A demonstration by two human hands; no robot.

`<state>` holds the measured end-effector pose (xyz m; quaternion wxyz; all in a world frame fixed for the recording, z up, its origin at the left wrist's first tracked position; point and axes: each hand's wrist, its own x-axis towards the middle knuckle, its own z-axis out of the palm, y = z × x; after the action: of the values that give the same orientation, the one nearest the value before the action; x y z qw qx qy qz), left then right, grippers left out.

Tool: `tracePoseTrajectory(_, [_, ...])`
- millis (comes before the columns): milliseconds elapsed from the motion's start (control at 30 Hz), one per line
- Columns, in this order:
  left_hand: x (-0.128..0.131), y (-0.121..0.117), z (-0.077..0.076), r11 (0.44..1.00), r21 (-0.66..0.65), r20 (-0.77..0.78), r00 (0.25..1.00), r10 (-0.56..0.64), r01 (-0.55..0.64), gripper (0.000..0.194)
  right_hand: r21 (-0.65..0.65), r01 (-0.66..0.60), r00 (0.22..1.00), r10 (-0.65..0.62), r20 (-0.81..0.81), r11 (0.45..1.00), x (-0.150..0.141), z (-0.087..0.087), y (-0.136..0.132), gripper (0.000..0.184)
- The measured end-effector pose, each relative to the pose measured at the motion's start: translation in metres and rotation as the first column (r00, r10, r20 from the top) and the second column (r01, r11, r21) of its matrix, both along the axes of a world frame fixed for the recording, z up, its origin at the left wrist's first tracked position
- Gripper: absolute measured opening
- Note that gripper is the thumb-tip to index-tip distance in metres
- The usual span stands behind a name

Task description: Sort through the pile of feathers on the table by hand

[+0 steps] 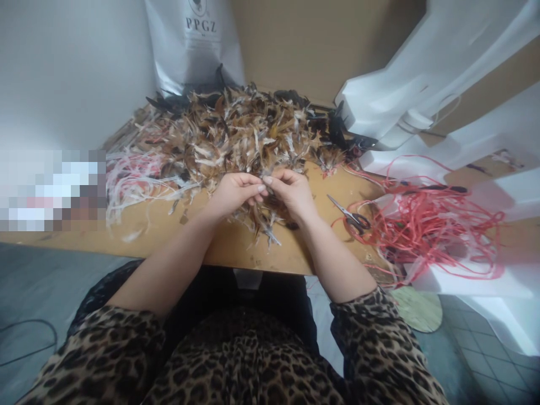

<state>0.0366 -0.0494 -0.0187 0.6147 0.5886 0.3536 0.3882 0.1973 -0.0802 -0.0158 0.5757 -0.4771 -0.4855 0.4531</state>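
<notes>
Over the front part of the table, my left hand [240, 194] and my right hand [291, 194] meet fingertip to fingertip. Thumb and fingers of the left are pinched together; whatever is between them is too small to tell. My right hand is also closed in a pinch, with brown feathers [275, 202] showing at its fingers. Below the hands, more loose feathers [268, 230] lie on the tabletop. Just beyond them rises a big heap of brown, white and black feathers [236, 129].
Scissors [356, 220] with black handles lie right of my right hand. Further right is a tangle of red and pale strings [434, 230]. White and pink strands [139, 180] lie at left. Behind stand a silver bag [198, 56] and white foam pieces [388, 90]. The table [169, 236] ends close to my body.
</notes>
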Motion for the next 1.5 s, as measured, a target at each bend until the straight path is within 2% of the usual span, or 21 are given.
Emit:
tracePoseTrajectory(300, [0.000, 0.000, -0.002, 0.999, -0.022, 0.027, 0.999, -0.028, 0.028, 0.025, -0.026, -0.003, 1.000, 0.003, 0.014, 1.000, -0.001, 0.003, -0.001, 0.035])
tracePoseTrajectory(433, [-0.001, 0.003, -0.001, 0.991, -0.133, 0.140, 0.990, 0.009, 0.010, 0.024, 0.036, -0.045, 0.994, 0.041, 0.105, 0.998, 0.001, 0.000, -0.001, 0.030])
tracePoseTrajectory(533, [-0.002, 0.005, 0.000, 0.975, -0.221, 0.257, 0.965, 0.040, 0.018, 0.024, 0.181, -0.035, 0.929, -0.035, 0.369, 0.983, 0.003, -0.001, -0.003, 0.031])
tracePoseTrajectory(600, [-0.003, 0.006, 0.001, 0.968, -0.251, 0.308, 0.950, 0.053, 0.027, 0.022, 0.289, -0.053, 0.833, -0.117, 0.540, 0.956, 0.004, 0.000, -0.005, 0.028])
tracePoseTrajectory(667, [-0.003, 0.006, 0.000, 0.960, -0.277, 0.328, 0.943, 0.061, 0.035, 0.021, 0.346, -0.083, 0.750, -0.170, 0.639, 0.934, 0.004, 0.000, -0.006, 0.024])
tracePoseTrajectory(800, [-0.002, 0.005, 0.000, 0.952, -0.305, 0.315, 0.947, 0.061, 0.040, 0.020, 0.372, -0.073, 0.691, -0.223, 0.688, 0.925, 0.003, 0.000, -0.007, 0.020])
tracePoseTrajectory(1100, [-0.001, 0.003, 0.003, 0.960, -0.278, 0.268, 0.962, 0.046, 0.032, 0.019, 0.386, -0.026, 0.686, -0.264, 0.677, 0.922, 0.000, 0.001, -0.007, 0.014])
tracePoseTrajectory(1167, [-0.002, 0.004, 0.002, 0.964, -0.265, 0.275, 0.959, 0.065, 0.011, 0.019, 0.323, -0.030, 0.701, -0.210, 0.682, 0.946, 0.003, 0.003, -0.007, 0.014])
tracePoseTrajectory(1200, [-0.002, 0.005, 0.002, 0.966, -0.259, 0.284, 0.956, 0.078, -0.001, 0.020, 0.250, -0.055, 0.709, -0.138, 0.691, 0.967, 0.005, 0.005, -0.007, 0.015])
tracePoseTrajectory(1267, [-0.003, 0.006, 0.002, 0.968, -0.250, 0.299, 0.949, 0.099, -0.022, 0.021, 0.047, -0.170, 0.704, 0.088, 0.705, 0.984, 0.010, 0.008, -0.009, 0.019])
tracePoseTrajectory(1333, [-0.003, 0.007, 0.001, 0.970, -0.242, 0.299, 0.948, 0.104, -0.030, 0.021, -0.151, -0.307, 0.629, 0.319, 0.709, 0.940, 0.014, 0.013, -0.013, 0.022])
tracePoseTrajectory(1367, [-0.004, 0.007, 0.001, 0.970, -0.240, 0.295, 0.950, 0.103, -0.031, 0.021, -0.220, -0.351, 0.576, 0.395, 0.715, 0.910, 0.015, 0.016, -0.015, 0.022])
tracePoseTrajectory(1433, [-0.004, 0.007, 0.002, 0.971, -0.237, 0.285, 0.953, 0.101, -0.032, 0.020, -0.295, -0.375, 0.483, 0.457, 0.747, 0.879, 0.013, 0.022, -0.020, 0.022])
tracePoseTrajectory(1500, [-0.003, 0.007, 0.002, 0.971, -0.235, 0.281, 0.954, 0.104, -0.037, 0.020, -0.319, -0.350, 0.424, 0.453, 0.784, 0.881, 0.009, 0.026, -0.023, 0.021])
